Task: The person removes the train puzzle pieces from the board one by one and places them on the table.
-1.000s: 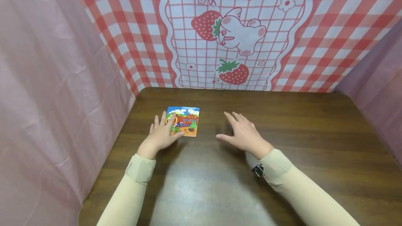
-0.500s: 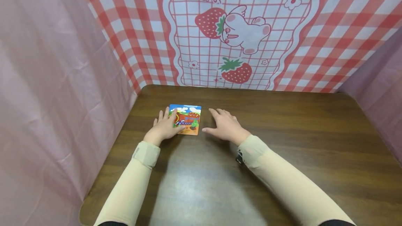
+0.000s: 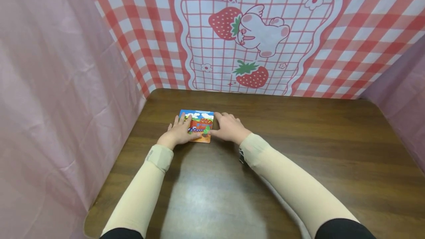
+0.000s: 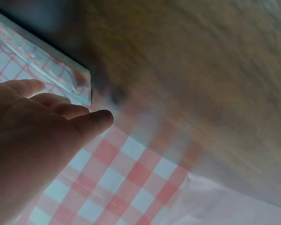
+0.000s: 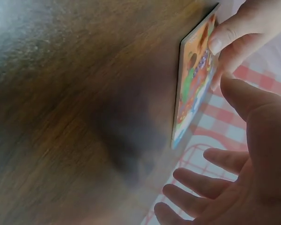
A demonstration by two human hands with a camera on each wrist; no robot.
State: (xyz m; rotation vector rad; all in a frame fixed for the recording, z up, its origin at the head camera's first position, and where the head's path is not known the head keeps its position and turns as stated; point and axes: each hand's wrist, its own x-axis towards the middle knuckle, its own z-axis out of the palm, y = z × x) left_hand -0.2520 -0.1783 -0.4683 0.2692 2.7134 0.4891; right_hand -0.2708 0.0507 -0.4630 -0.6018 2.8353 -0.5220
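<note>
A flat square board [image 3: 202, 123] with a bright cartoon picture lies on the table, showing red shapes, white clouds and a green bush. My left hand [image 3: 177, 134] is over its left part with fingers straight and spread, the thumb near the lower edge. My right hand [image 3: 229, 128] is at the board's right edge, fingers extended and thumb apart from them. In the right wrist view, the board's [image 5: 196, 84] thin pale side shows, and the right hand [image 5: 243, 168] holds nothing. The left wrist view shows the board's edge [image 4: 79, 77] beyond the left fingers.
The brown wooden table [image 3: 315, 150] stretches to the right and toward me. A red-and-white checked cloth [image 3: 156, 40] with strawberries hangs along its back edge. Pink curtains [image 3: 59, 102] hang at both sides.
My right hand has moved left, from apart on the table to the board's right edge. My left hand stays over the board's left side. The view has shifted slightly.
</note>
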